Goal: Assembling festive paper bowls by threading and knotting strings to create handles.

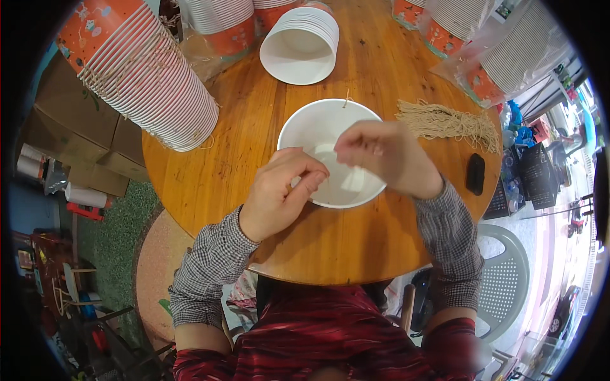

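A white paper bucket [305,124] stands upright in front of me, its open mouth facing up. At its far rim a short loop of thin twine [347,100] sticks up. My left hand [279,190] is at the near left rim, thumb and forefinger pinched together; what lies between them is too small to make out. Over the bucket's right side is my right hand [391,155], smeared by motion, its fingers curled together. Whatever it pinches does not show. To the right lies a bundle of tan twine [448,124] on the table.
A tall stack of orange-and-white paper buckets [152,82] leans at the left. Another nested stack [298,47] lies on its side at the back. Bagged stacks [515,60] stand far right. A black object [474,174] rests near the right edge of the wooden table [235,171].
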The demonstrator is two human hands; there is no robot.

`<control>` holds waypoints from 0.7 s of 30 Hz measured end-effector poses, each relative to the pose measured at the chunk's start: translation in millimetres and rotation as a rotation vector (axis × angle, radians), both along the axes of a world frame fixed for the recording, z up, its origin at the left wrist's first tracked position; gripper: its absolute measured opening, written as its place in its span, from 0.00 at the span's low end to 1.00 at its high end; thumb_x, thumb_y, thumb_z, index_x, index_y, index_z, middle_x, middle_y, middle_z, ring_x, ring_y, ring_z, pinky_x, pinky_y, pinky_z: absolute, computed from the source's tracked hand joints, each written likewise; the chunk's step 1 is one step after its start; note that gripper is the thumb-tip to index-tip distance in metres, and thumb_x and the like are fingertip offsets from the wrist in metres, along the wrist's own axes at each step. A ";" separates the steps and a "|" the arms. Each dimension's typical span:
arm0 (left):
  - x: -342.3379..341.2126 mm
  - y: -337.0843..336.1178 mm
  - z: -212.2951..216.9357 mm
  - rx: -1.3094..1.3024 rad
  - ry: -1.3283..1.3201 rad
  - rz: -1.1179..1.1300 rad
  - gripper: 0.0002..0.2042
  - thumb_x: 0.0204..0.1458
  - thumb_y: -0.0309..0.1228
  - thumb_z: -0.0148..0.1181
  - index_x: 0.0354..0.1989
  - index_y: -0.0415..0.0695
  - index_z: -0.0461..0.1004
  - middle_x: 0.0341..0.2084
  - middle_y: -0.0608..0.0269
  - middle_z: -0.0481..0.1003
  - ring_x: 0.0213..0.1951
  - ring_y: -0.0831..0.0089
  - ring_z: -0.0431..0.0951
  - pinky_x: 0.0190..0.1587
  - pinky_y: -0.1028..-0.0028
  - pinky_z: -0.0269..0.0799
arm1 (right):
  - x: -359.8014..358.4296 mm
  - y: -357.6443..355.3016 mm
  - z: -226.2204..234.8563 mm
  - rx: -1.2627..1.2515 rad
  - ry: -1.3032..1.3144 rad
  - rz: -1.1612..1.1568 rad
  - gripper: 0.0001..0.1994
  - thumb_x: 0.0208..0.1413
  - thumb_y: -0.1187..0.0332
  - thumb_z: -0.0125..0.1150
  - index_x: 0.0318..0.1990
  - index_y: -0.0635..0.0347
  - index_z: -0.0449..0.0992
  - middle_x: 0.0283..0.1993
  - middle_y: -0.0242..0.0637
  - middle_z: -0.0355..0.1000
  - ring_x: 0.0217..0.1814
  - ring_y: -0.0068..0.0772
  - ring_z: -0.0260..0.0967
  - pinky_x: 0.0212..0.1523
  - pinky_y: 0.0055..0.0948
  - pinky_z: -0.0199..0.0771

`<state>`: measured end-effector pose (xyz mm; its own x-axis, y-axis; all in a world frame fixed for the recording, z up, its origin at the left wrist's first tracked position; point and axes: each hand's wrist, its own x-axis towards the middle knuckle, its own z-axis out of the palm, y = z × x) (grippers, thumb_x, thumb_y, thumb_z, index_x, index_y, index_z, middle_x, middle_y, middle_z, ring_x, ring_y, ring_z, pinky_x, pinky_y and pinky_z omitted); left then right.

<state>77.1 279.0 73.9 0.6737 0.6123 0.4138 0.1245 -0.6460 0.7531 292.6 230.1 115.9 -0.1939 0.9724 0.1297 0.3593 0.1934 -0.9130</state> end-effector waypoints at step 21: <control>4.4 -31.7 -3.6 0.217 -0.073 0.066 0.13 0.43 0.26 0.68 0.38 0.40 0.76 0.33 0.59 0.78 0.38 0.63 0.77 0.58 0.58 0.58 | -31.4 -37.9 -8.4 0.012 0.419 -0.160 0.06 0.58 0.75 0.57 0.40 0.68 0.71 0.34 0.33 0.75 0.35 0.18 0.73 0.36 0.18 0.73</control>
